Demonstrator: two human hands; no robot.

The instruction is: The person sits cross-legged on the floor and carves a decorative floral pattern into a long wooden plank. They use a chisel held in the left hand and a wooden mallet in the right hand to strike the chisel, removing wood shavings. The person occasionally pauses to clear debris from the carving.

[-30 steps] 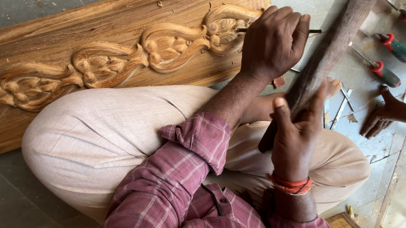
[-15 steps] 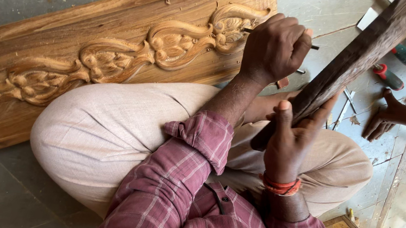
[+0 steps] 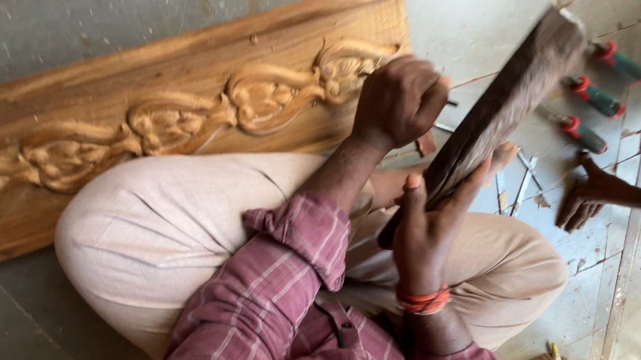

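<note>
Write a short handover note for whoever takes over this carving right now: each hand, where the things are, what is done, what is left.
Left hand: fisted around a thin chisel at the carved wooden panel.
Right hand: grips a dark wooden mallet, raised.
Panel lies on the floor against the knees; spare chisels lie to the right, near another person's hand.
Done: scroll relief along most of the panel.
Left: detail at the end under the left hand.

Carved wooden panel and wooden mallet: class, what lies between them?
In the head view, the left hand, fisted around a chisel, lies between carved wooden panel and wooden mallet.
</note>
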